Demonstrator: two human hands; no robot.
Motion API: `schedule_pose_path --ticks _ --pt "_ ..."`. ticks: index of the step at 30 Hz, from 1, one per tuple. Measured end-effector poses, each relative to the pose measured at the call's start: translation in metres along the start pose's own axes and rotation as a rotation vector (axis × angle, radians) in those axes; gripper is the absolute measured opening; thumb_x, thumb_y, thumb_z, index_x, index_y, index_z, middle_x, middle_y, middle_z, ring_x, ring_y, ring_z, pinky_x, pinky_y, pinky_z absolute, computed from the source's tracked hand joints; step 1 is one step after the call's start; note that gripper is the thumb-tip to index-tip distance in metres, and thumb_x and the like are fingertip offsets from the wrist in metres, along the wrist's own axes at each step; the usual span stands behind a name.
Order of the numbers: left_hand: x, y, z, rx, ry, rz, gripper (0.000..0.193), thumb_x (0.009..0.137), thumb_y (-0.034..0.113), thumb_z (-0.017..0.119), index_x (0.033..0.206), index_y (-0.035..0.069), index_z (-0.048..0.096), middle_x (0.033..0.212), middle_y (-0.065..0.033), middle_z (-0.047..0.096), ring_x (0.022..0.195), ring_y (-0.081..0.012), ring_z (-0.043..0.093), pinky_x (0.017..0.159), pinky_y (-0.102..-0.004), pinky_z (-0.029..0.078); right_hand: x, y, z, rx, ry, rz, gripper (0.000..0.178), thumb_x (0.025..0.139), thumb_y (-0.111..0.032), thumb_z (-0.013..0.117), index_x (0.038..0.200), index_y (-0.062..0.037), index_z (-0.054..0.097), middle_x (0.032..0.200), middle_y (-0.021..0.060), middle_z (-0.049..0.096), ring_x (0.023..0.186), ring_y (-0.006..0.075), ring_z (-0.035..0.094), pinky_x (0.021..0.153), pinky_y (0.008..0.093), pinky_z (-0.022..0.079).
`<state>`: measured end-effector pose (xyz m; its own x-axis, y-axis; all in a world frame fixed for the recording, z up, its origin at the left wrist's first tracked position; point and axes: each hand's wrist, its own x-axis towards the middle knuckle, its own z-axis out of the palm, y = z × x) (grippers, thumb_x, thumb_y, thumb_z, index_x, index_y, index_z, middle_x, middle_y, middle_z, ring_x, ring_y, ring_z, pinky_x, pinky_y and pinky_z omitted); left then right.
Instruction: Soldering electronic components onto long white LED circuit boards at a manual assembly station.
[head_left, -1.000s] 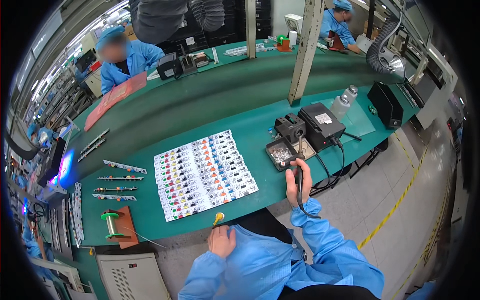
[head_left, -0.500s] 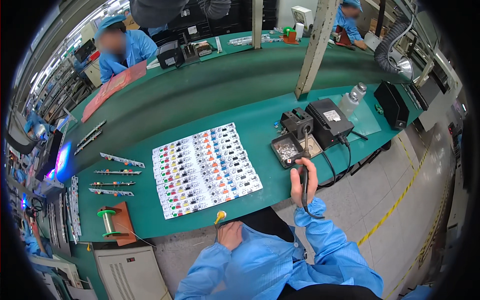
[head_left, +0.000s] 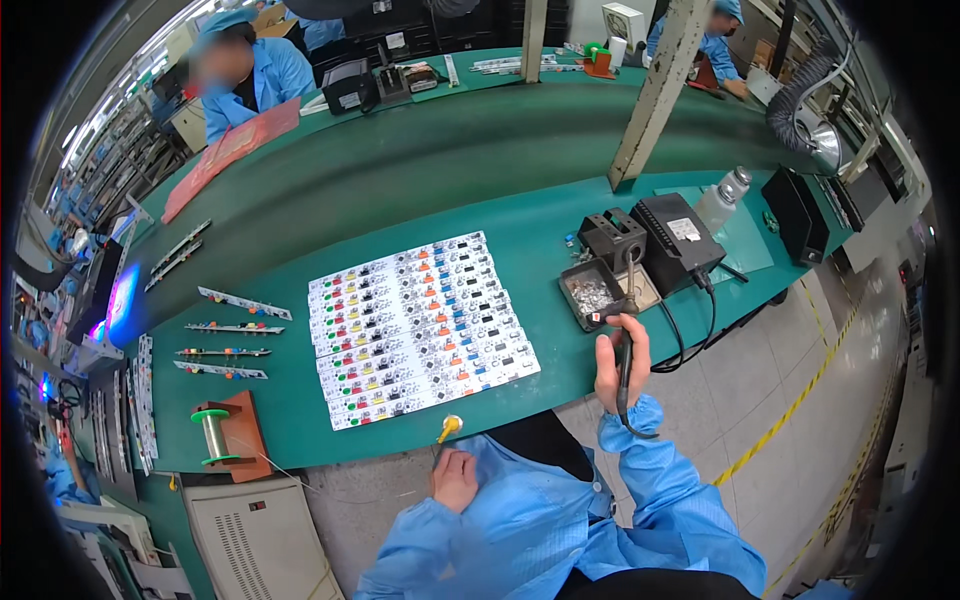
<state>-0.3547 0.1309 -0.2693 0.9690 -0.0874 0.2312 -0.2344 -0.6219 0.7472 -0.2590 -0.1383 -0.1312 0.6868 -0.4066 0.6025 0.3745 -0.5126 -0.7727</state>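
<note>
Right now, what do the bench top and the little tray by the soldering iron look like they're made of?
Bench top: probably a rubbery green mat, matte with a soft sheen. Tray: dark, maybe metal or plastic, holding shiny silvery bits. Soldering iron in the right hand: dark handle, likely plastic.

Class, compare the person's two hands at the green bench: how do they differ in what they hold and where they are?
The right hand grips a black soldering iron upright near the tip-cleaner tray; the left hand holds a thin yellow-tipped piece. The right hand is raised at the bench edge; the left hand sits lower, close to the body. Both come from blue sleeves.
</note>
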Motion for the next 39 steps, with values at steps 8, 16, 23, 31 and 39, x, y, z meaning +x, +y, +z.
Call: schedule_pose_path --ticks 8,16,23,31,39 --pt "0.014 0.117 -0.052 -0.687 -0.078 -0.327 0.003 0.081 0.001 0.059 0.079 0.001 0.057 0.066 -0.0026 0.057 0.058 -0.0046 0.05 0.052 -0.0201 0.039 -0.052 -0.082 0.008 0.348 -0.5 -0.038 0.038 0.072 0.003 0.061 0.11 0.0001 0.055 0.078 0.0072 0.052 0.061 0.0135 0.049 0.055 0.0258 0.04" --pt "0.049 0.146 -0.054 -1.068 -0.014 -0.332 0.005 0.085 -0.005 0.052 0.081 -0.002 0.052 0.065 -0.0028 0.055 0.057 -0.0038 0.046 0.049 -0.0192 0.036 -0.071 -0.093 0.021 0.528 -0.488 0.13 0.042 0.073 0.016 0.055 0.111 -0.0005 0.047 0.094 0.0213 0.059 0.071 0.0177 0.059 0.063 0.0253 0.047" --pt "0.058 0.144 -0.068 -1.048 -0.156 -0.356 0.001 0.083 -0.005 0.056 0.083 -0.004 0.056 0.07 -0.0041 0.058 0.059 -0.0043 0.049 0.051 -0.0183 0.038 -0.059 -0.087 0.022 0.469 -0.388 -0.005 0.042 0.074 0.015 0.055 0.112 -0.0032 0.048 0.1 0.0189 0.06 0.072 0.0204 0.061 0.062 0.0288 0.049" --pt "0.058 0.137 -0.069 -0.981 -0.185 -0.332 0.002 0.083 -0.005 0.056 0.084 -0.005 0.057 0.072 -0.0037 0.058 0.061 -0.0041 0.049 0.051 -0.0183 0.038 -0.06 -0.089 0.026 0.417 -0.475 -0.069 0.041 0.072 0.016 0.057 0.109 -0.0015 0.049 0.097 0.02 0.06 0.07 0.0184 0.059 0.063 0.0266 0.048" --pt "0.05 0.129 -0.076 -1.116 -0.178 -0.345 0.008 0.08 -0.001 0.053 0.085 -0.006 0.056 0.071 -0.0046 0.057 0.059 -0.0049 0.047 0.052 -0.0188 0.036 -0.07 -0.096 0.026 0.427 -0.561 0.033 0.041 0.073 0.015 0.057 0.109 -0.0025 0.048 0.096 0.0201 0.06 0.08 0.0237 0.062 0.068 0.0285 0.049"
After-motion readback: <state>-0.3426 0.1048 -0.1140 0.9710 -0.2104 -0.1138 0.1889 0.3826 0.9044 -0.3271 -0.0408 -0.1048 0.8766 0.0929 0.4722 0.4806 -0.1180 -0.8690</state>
